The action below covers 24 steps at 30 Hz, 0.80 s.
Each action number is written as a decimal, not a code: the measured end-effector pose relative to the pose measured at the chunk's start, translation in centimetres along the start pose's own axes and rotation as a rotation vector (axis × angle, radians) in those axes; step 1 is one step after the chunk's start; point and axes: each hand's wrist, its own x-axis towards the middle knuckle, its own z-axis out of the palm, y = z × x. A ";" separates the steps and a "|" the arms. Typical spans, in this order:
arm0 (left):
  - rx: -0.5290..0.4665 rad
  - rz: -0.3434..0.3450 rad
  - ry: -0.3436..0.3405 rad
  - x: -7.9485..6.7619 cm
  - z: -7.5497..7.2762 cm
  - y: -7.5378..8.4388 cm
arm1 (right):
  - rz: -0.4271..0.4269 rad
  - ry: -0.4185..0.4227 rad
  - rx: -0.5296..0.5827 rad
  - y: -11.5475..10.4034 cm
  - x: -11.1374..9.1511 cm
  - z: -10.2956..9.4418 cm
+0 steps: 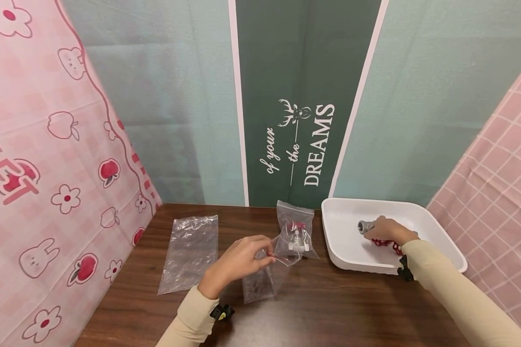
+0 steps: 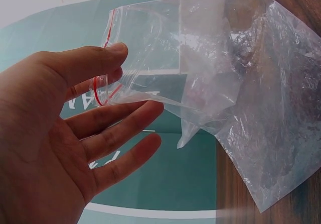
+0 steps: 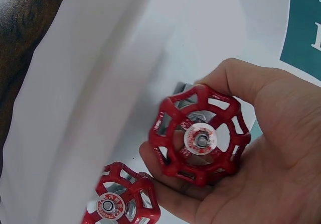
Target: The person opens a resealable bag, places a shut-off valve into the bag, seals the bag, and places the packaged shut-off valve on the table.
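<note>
- One clear bag (image 2: 155, 50) is pinched by the left hand (image 1: 242, 259).
- One red-wheeled valve (image 3: 201, 138) is gripped by the right hand (image 1: 390, 230).
- One similar valve (image 3: 111, 206) is seen alongside.

Glossy plastic bag (image 2: 210, 83), glossy painted handwheel (image 3: 200, 138), dull metal valve (image 1: 365, 227), smooth plastic tray (image 1: 351, 259), wood-grain tabletop (image 1: 312, 308), cloth backdrop (image 1: 178, 120)

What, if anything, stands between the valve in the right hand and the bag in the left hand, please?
The left wall of the tray, since the held valve is inside it, then the bagged valve on the table, near the left hand and its bag. Lifting over both would probably clear the way.
</note>
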 end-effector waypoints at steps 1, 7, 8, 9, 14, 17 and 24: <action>-0.002 -0.001 0.000 0.0 0.0 0.0 | -0.017 0.012 0.002 0.0 0.0 0.0; -0.012 -0.011 -0.002 0.0 0.0 0.0 | -0.044 0.072 0.007 0.3 0.4 0.0; -0.011 -0.013 -0.005 0.0 0.0 0.0 | -0.036 0.074 0.011 0.3 0.4 0.0; -0.012 -0.016 -0.007 0.0 0.0 0.0 | -0.030 0.077 0.012 0.3 0.5 0.0; -0.009 -0.019 -0.013 -0.1 0.0 0.0 | -0.015 0.082 0.031 0.7 0.9 0.0; -0.007 -0.019 -0.013 -0.1 -0.1 0.0 | -0.024 0.091 0.045 1.0 1.3 0.0; -0.001 -0.017 -0.021 -0.1 0.0 -0.1 | -0.044 0.101 0.086 1.3 1.6 0.2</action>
